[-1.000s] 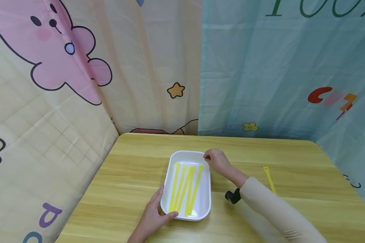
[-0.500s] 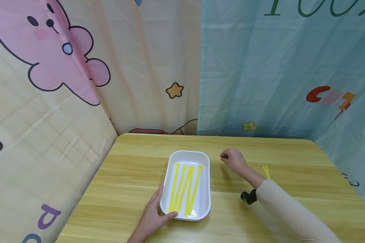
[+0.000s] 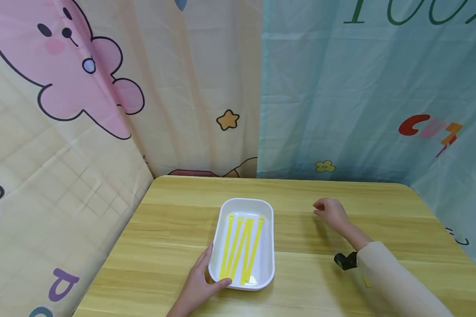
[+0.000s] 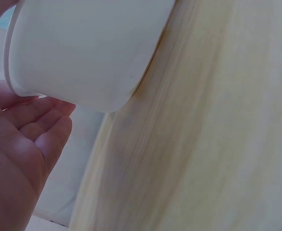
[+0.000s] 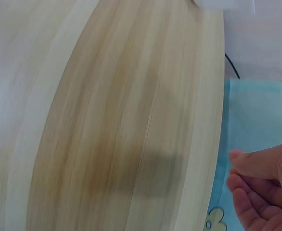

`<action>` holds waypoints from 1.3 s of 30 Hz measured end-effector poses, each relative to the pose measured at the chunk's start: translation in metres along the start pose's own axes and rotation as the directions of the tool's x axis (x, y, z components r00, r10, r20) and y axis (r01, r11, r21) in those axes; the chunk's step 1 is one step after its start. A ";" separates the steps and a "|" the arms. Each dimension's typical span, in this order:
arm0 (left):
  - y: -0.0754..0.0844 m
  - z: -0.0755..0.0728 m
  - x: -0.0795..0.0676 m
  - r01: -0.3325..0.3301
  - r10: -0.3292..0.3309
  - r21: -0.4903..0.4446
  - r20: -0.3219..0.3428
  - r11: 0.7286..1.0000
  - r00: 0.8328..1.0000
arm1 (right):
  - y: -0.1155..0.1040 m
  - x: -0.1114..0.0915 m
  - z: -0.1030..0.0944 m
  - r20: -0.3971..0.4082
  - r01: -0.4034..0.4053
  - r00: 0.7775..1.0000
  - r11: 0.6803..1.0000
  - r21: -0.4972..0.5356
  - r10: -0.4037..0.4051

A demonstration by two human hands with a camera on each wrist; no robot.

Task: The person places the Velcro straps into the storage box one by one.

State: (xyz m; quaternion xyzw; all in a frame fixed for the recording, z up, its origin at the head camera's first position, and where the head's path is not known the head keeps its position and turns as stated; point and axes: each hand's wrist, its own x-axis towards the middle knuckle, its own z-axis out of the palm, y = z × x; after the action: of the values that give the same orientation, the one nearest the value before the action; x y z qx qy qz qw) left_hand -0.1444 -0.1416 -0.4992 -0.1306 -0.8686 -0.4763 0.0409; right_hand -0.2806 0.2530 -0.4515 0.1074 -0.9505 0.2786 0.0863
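A white plastic tray (image 3: 269, 246) stands on the wooden table, with several flat yellow cable ties (image 3: 227, 246) lying lengthwise in it, their slotted heads at the far end. My left hand (image 3: 198, 281) grips the tray's near left corner, thumb over the rim and fingers along the outer wall. In the left wrist view those fingers lie under the rim of the tray (image 4: 83, 53). To the tray's right, my right hand (image 3: 333, 213) is above the table with loosely curled fingers and nothing between them. Beneath the right forearm shows a bit of another yellow cable tie (image 3: 366, 281), mostly hidden.
The wooden table (image 3: 174, 224) has rounded far corners. Printed curtains (image 3: 301, 97) hang behind its far edge and along both sides. A black wrist mount (image 3: 346, 261) sits below my right wrist.
My right hand has moved right, from the tray's far right corner to over the table. Its sleeve now covers most of the lone cable tie. The left hand and tray stay put.
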 end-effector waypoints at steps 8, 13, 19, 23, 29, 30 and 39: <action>0.000 0.000 -0.001 -0.003 0.003 -0.007 0.001 1.000 1.000 | 0.024 -0.014 -0.022 0.026 -0.071 0.997 0.997 -0.028 0.072; 0.000 0.000 0.000 -0.007 0.007 -0.004 0.002 1.000 1.000 | 0.042 -0.020 -0.034 0.063 -0.121 0.990 0.992 -0.037 0.123; 0.000 0.000 0.000 -0.018 0.018 -0.015 -0.003 1.000 1.000 | 0.060 -0.022 -0.039 0.098 -0.133 0.985 0.987 -0.090 0.142; -0.001 0.000 0.000 -0.023 0.023 -0.017 -0.001 1.000 1.000 | 0.063 -0.024 -0.041 0.121 -0.143 0.981 0.985 -0.101 0.155; -0.002 0.001 0.000 -0.026 0.026 -0.018 -0.004 1.000 1.000 | 0.065 -0.025 -0.040 0.145 -0.144 0.976 0.982 -0.119 0.161; -0.002 0.001 0.000 -0.027 0.027 -0.015 -0.004 1.000 1.000 | 0.066 -0.025 -0.039 0.150 -0.148 0.975 0.982 -0.118 0.165; -0.003 0.002 0.001 -0.028 0.028 -0.002 -0.006 1.000 1.000 | 0.068 -0.025 -0.035 0.142 -0.153 0.975 0.981 -0.119 0.170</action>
State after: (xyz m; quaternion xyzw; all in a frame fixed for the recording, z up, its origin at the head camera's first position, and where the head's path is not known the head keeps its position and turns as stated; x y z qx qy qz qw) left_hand -0.1461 -0.1416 -0.5024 -0.1417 -0.8660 -0.4770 0.0500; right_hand -0.2699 0.3318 -0.4632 0.0458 -0.9734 0.2244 -0.0036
